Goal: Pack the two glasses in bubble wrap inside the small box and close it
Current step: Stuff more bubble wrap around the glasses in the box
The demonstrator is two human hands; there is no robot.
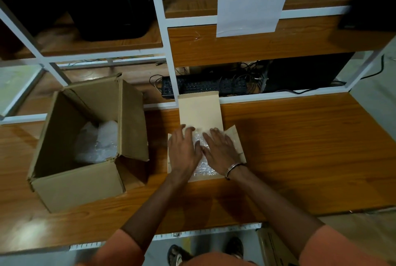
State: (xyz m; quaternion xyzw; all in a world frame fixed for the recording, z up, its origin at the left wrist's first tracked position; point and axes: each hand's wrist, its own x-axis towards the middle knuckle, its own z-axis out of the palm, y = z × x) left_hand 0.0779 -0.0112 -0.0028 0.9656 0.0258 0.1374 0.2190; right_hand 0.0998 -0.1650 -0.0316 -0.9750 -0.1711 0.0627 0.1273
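Wooden table (300,148): flat hands (185,150) press bubble wrap (201,166) into small box (199,111).

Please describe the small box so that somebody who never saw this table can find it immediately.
On the wooden table, look in the middle, just before the shelf frame. The small box lies under both flat hands, its lid standing open behind, bubble wrap inside. The large box to its left is much taller.

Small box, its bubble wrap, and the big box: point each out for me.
small box (199,108): head view, on its raised rear lid flap.
bubble wrap (202,168): head view, near part between the wrists.
big box (77,184): head view, on its front wall.
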